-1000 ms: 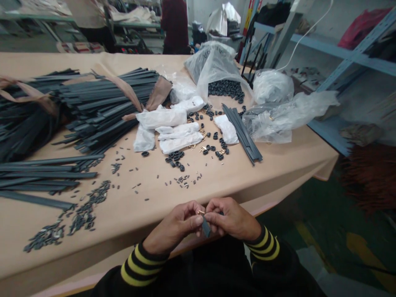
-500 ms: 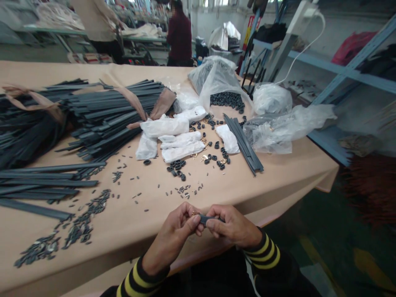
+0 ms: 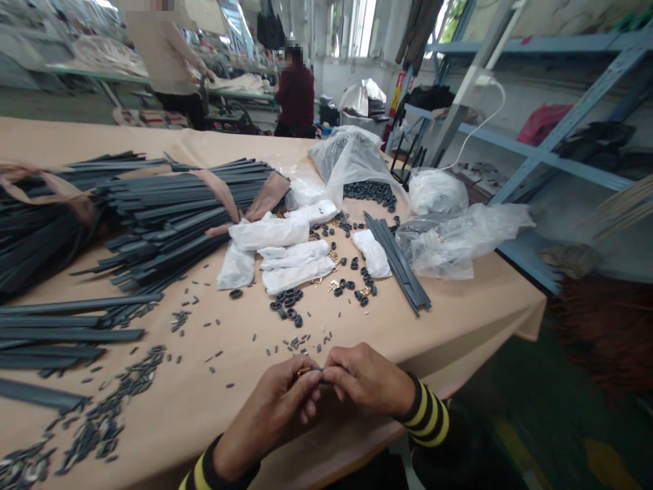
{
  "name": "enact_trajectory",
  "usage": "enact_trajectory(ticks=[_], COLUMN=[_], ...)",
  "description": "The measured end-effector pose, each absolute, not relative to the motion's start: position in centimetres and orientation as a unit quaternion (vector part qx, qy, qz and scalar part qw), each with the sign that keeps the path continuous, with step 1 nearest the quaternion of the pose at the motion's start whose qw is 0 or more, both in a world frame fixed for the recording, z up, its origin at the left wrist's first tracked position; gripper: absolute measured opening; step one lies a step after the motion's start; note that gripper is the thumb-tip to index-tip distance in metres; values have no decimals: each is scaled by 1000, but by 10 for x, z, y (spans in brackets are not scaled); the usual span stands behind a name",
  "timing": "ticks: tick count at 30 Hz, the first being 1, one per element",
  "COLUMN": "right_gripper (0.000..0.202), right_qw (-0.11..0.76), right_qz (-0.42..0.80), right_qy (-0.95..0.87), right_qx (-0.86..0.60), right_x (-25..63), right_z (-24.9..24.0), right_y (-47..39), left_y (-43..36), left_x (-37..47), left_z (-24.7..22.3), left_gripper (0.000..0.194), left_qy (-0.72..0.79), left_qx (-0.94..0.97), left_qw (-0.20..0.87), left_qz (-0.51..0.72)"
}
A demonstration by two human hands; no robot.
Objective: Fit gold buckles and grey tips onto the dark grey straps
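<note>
My left hand point(image 3: 275, 403) is closed, thumb and fingers pinching a small gold buckle point(image 3: 305, 371) at the end of a short dark strap. My right hand point(image 3: 364, 382) meets it fingertip to fingertip, pinching the same strap just beside the buckle. Most of the strap is hidden by my fingers. Both hands are over the front edge of the paper-covered table point(image 3: 229, 408). Just beyond them lie small dark metal clips point(image 3: 296, 342) and several black loops point(image 3: 288, 299).
Bundles of dark straps point(image 3: 188, 204) lie at left, with a pile of clips point(image 3: 122, 381) in front. White paper packets point(image 3: 296, 265), loose straps point(image 3: 395, 262) and a plastic bag of black loops point(image 3: 352, 160) are farther back. Blue shelving point(image 3: 551, 153) stands right; two people work behind.
My view has tilted up, so the table things sit lower in the picture. My hands have drawn closer together, and less of the strap shows between them.
</note>
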State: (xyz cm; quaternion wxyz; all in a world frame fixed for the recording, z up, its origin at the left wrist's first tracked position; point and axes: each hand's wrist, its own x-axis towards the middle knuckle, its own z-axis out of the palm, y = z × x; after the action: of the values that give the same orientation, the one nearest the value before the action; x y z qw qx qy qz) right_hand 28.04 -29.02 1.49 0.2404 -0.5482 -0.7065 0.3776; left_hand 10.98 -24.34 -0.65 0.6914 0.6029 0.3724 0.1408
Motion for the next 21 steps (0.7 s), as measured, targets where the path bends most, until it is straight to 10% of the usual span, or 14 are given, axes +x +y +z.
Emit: enact_trajectory(ticks=[8,15,21], right_gripper=[14,13,10], right_qw=[155,130,322], right_qz=[66,91,323], right_qy=[-699,-719,-659], right_qx=[-695,-677,-598], right_x=[317,319,298], right_z=[-1,3,32], right_y=[-208,-192,-245], left_y=[-233,-232,-233], left_x=[111,112,113], left_z=[-10,-10,-13], left_gripper=[34,33,31], left_qy=[428,423,427], left_qx=[617,596,597], left_qw=[637,655,645], left_qz=[170,192,212])
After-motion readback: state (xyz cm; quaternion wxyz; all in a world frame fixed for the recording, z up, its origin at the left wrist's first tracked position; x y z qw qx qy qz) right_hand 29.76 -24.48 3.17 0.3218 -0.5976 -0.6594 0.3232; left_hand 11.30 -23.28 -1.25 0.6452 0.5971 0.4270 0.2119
